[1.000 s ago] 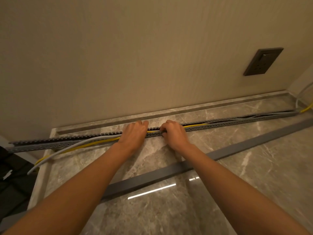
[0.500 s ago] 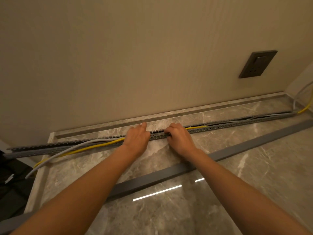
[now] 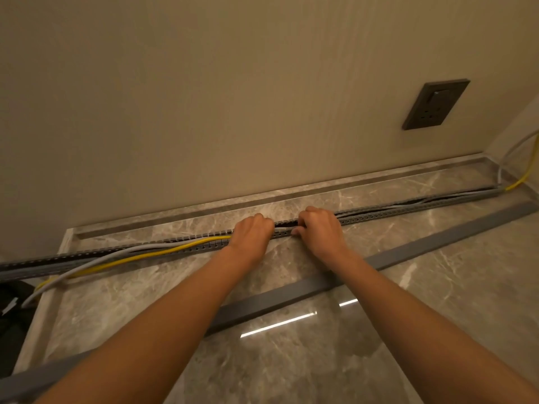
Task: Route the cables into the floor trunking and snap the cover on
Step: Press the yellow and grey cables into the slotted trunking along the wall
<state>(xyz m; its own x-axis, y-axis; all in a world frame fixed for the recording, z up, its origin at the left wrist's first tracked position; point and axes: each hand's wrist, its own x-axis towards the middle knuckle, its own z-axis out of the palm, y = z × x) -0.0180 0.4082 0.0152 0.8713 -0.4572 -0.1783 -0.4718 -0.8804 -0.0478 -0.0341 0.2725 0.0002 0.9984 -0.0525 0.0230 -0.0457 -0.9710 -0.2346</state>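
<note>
A grey slotted floor trunking (image 3: 408,209) runs along the floor near the wall, from far left to far right. A yellow cable (image 3: 145,256) and a grey cable (image 3: 102,259) lie across its left part and slip under my left hand (image 3: 252,234), whose curled fingers hold them at the channel. Just to the right, my right hand (image 3: 320,228) curls over the trunking, thumb on its near wall. Right of that hand the cables lie inside the channel. The long grey cover (image 3: 423,246) lies loose on the floor, nearer me, under both forearms.
The floor is glossy marble tile (image 3: 291,360) with a raised stone edge on the left (image 3: 38,316). A dark wall socket (image 3: 436,104) sits at the upper right. Both cables rise up the right corner (image 3: 525,170). Dark objects lie at the far left (image 3: 11,310).
My left hand's fingers, straight before, have curled over the cables. The yellow cable that showed just right of my right hand no longer shows there. Both hands stay on the trunking.
</note>
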